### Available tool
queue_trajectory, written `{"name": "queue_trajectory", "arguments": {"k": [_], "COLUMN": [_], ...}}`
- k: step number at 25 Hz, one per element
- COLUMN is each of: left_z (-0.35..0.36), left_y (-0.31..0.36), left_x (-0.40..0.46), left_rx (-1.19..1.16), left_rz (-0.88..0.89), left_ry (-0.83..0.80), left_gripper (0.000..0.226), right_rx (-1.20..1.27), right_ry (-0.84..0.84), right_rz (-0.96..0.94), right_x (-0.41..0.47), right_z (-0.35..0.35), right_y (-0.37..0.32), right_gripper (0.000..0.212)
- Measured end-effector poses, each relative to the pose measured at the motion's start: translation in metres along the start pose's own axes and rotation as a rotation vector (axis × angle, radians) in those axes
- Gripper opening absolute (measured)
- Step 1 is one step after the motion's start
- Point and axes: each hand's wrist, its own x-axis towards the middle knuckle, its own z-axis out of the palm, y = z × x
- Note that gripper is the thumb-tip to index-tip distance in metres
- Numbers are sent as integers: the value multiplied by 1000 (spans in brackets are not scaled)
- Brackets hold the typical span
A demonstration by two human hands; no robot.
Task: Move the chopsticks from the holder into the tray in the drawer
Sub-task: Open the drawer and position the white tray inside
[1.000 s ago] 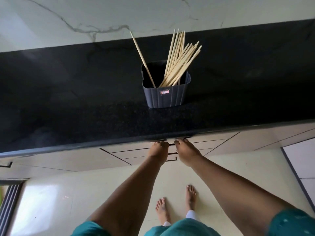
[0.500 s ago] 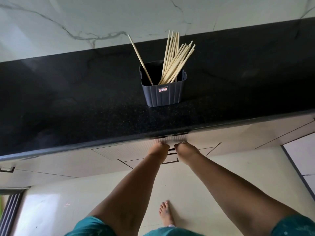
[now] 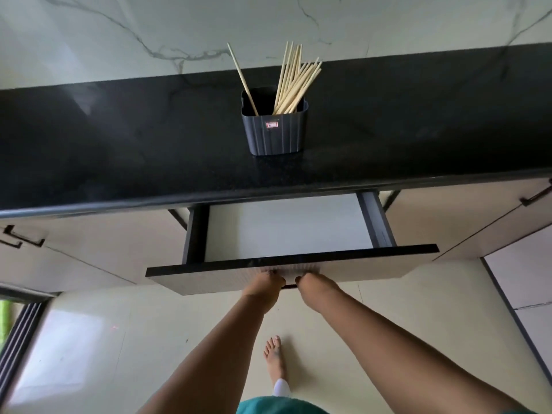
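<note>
Gripping the front panel of a drawer (image 3: 286,234), the left hand (image 3: 264,286) and right hand (image 3: 315,286) sit side by side, almost touching, at the middle of the panel's lower part. Both hands are curled closed with the fingers hooked under or behind the panel; a dark handle shows only as a sliver between them, so what exactly the fingers hold cannot be told. Both forearms reach up from the bottom of the view.

The drawer stands partly pulled out from under the front edge of the bench (image 3: 119,150). Its front panel is pale with a dark top edge, its side walls are dark, and its visible floor is a plain pale surface. Whether this pale surface is a tray cannot be told.

Above, the bench is a black, speckled stone top running the full width of the view. A dark ribbed holder (image 3: 274,131) stands upright on it, nearer the back edge than the front, roughly in line with the drawer. The chopsticks (image 3: 294,82) are in the holder: a bundle of pale sticks leans toward its right side, and one single chopstick (image 3: 242,77) leans away to the left.

Behind the bench rises a white marble-veined wall (image 3: 119,34). Below, one bare foot (image 3: 273,352) rests on a pale glossy floor (image 3: 119,339).
</note>
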Motion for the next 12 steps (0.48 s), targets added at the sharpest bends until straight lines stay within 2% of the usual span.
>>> {"name": "queue_trajectory", "arguments": {"k": [6, 10, 12], "left_z": [41, 59, 68], "left_y": [-31, -53, -62], "left_x": [-78, -121, -134], "left_rx": [134, 231, 171], "left_rz": [68, 97, 112], "left_ry": [-6, -57, -42], "left_gripper": [18, 12, 11], "right_rx": [72, -17, -21], "right_ry": [-30, -108, -103], "right_rz": [-3, 22, 32], "right_x": [-66, -97, -109], "right_z": [49, 83, 93], "right_y": [-6, -18, -21], "right_gripper": [32, 38, 38]}}
